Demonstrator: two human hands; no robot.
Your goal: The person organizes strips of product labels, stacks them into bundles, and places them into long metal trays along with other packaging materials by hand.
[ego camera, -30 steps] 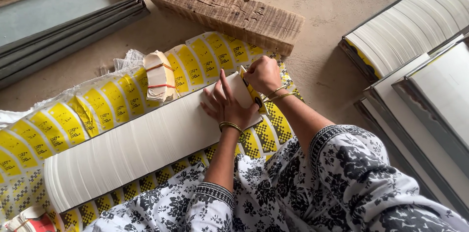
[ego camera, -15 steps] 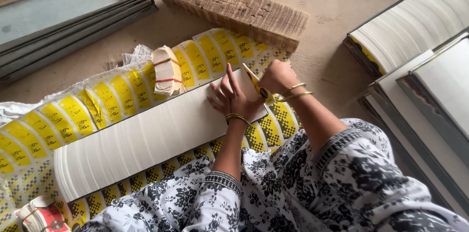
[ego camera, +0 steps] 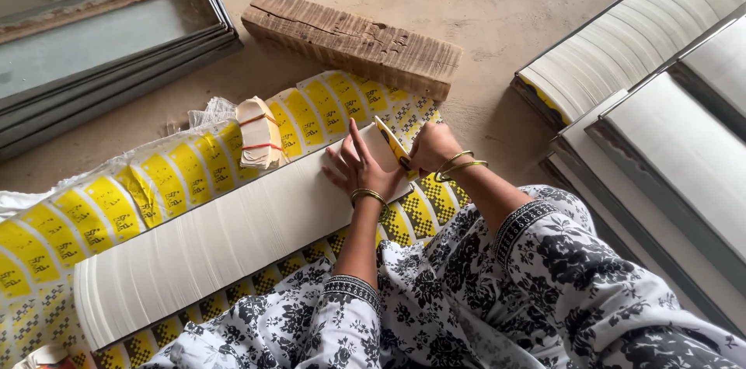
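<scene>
1. The left hand [ego camera: 359, 169] is laid flat, fingers spread, on the right end of the long white fanned stack of paper sheets [ego camera: 225, 241]; a gold bangle is seen at its wrist.
2. The right hand [ego camera: 432, 147] is closed in a pinch on a small yellow-printed label [ego camera: 392, 145], which is held upright just beside the left fingertips. How many labels are gripped cannot be made out.
3. The white stack is stretched diagonally across a long sheet of yellow and white printed labels [ego camera: 101, 206], by which it is bordered above and below; the sheet's left part is cut off by the frame edge.
4. A small bundle of cream cards bound with red bands [ego camera: 259, 134] is seen resting on the yellow sheet, well apart from both hands.
5. A rough wooden block [ego camera: 353, 41] is set on the concrete floor beyond the sheet.
6. Grey metal trays [ego camera: 101, 35] are stacked at upper left, only partly in view.
7. More white fanned stacks in metal trays [ego camera: 645, 43] are lined up at right, cropped by the frame.
8. The lower sheet edge is hidden by black-and-white floral sleeves [ego camera: 544, 260].
</scene>
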